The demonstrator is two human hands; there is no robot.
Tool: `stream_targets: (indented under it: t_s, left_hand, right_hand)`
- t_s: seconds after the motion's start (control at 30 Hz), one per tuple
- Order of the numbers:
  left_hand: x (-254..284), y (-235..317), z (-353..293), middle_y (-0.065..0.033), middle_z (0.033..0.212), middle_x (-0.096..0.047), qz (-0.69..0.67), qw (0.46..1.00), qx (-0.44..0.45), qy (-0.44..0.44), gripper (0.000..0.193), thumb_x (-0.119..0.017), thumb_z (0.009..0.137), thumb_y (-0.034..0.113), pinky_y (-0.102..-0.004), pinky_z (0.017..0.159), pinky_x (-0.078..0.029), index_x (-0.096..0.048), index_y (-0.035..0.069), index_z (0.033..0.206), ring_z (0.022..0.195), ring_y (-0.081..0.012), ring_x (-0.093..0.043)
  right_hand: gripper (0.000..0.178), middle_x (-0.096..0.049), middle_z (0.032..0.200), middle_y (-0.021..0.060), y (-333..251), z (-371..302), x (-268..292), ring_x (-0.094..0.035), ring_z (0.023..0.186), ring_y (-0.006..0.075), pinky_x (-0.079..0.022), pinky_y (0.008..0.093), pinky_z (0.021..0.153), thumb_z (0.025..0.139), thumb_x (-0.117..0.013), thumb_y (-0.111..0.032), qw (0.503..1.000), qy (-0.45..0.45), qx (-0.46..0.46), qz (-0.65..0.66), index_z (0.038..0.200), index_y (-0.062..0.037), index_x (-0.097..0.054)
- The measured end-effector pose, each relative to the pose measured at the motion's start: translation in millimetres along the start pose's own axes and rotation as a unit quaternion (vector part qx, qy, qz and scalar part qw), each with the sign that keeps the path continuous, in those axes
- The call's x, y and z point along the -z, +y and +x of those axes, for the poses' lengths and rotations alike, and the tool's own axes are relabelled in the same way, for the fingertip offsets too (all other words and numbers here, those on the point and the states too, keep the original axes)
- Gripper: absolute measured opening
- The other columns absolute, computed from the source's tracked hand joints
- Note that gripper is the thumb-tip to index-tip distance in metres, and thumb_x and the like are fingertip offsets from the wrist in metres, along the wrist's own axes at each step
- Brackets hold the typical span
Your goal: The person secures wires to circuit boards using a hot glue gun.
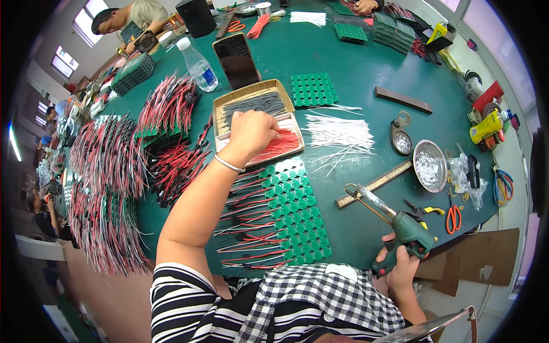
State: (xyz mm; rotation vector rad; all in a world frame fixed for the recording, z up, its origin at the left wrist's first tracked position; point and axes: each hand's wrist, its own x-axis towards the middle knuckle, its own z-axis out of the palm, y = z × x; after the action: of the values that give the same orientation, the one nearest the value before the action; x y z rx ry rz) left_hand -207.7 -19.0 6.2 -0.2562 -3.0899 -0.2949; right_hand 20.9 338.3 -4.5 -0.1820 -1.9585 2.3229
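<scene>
My left hand (251, 132) reaches over a cardboard box (219, 107) with two compartments. Its fingers are curled at the edge of the cut red wires (284, 144); the fingertips are partly hidden, so what they pinch does not show. Cut black wires (254, 104) fill the box's far compartment. My right hand (402, 264) is wrapped around the handle of a green soldering gun (410, 233), whose metal tip points up and left. Between my arms lies a panel of round green circuit boards (300, 214), with red, black and white wires (249, 228) sticking out from its left side.
Bundles of wired boards (106, 154) crowd the left. White wires (340, 134), a blank green panel (313, 90), a metal bar (374, 184), a bowl of silvery bits (430, 166) and orange-handled scissors (453, 219) lie right. A bottle (197, 66) and phone (237, 62) stand behind; a co-worker (134, 26) sits far left.
</scene>
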Motion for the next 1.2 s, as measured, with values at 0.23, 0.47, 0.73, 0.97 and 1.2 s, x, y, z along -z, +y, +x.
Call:
stream_targets:
  t_s: [0.23,0.47,0.73,0.97,1.2]
  left_hand:
    - [-10.7,2.0,-13.3,-0.0081,0.079,-0.070,0.014,0.990,-0.087,0.112,0.010,-0.068,0.081,0.022,-0.0412,0.076,-0.039,-0.074,0.015,0.081,0.075,-0.0279,-0.065]
    - [40.4,61.5,-55.6,-0.0078,0.083,-0.069,0.023,0.964,-0.257,0.058,0.034,-0.060,0.075,0.001,-0.0388,0.067,-0.054,-0.070,0.014,0.105,0.078,-0.0257,-0.067]
    - [37.7,95.9,-132.4,-0.0093,0.070,-0.061,-0.216,0.905,-0.364,-0.042,0.010,-0.058,0.077,0.010,-0.0374,0.055,-0.055,-0.061,0.005,0.085,0.065,-0.0276,-0.067]
    - [45.4,27.6,-142.4,-0.0052,0.084,-0.066,-0.067,0.981,-0.176,0.053,0.015,-0.065,0.074,0.012,-0.0356,0.070,-0.054,-0.071,0.010,0.088,0.082,-0.0239,-0.066]
    - [21.4,0.2,-139.2,0.0064,0.084,-0.064,0.004,0.989,-0.064,0.131,0.010,-0.067,0.076,0.015,-0.0540,0.103,-0.024,-0.074,0.019,0.081,0.104,-0.0202,-0.059]
  right_hand:
    - [0.047,-0.060,0.106,0.0208,0.6,0.8,1.0,-0.060,0.060,0.0208,-0.051,0.0319,0.054,0.096,-0.054,-0.026,1.000,0.013,-0.017,0.023,0.129,0.0052,-0.043]
    - [0.043,-0.060,0.109,0.0201,-10.7,36.3,-18.3,-0.060,0.063,0.0197,-0.051,0.0321,0.056,0.099,-0.050,-0.025,0.999,0.016,0.027,0.039,0.129,0.0052,-0.044]
    - [0.052,-0.064,0.114,0.0127,-7.5,79.7,-114.9,-0.066,0.101,0.0230,-0.052,0.0319,0.086,0.079,-0.075,-0.005,0.855,-0.224,0.377,-0.278,0.124,0.0028,-0.051]
    - [0.030,-0.069,0.104,0.0140,-28.0,114.2,-101.6,-0.066,0.086,0.0222,-0.053,0.0337,0.079,0.084,-0.070,-0.014,0.913,-0.328,0.103,-0.219,0.108,0.0031,-0.065]
    - [0.024,-0.071,0.091,0.0102,-123.3,177.8,-93.4,-0.068,0.077,0.0209,-0.053,0.0299,0.072,0.073,-0.072,-0.014,0.606,-0.289,0.410,-0.618,0.095,-0.0044,-0.070]
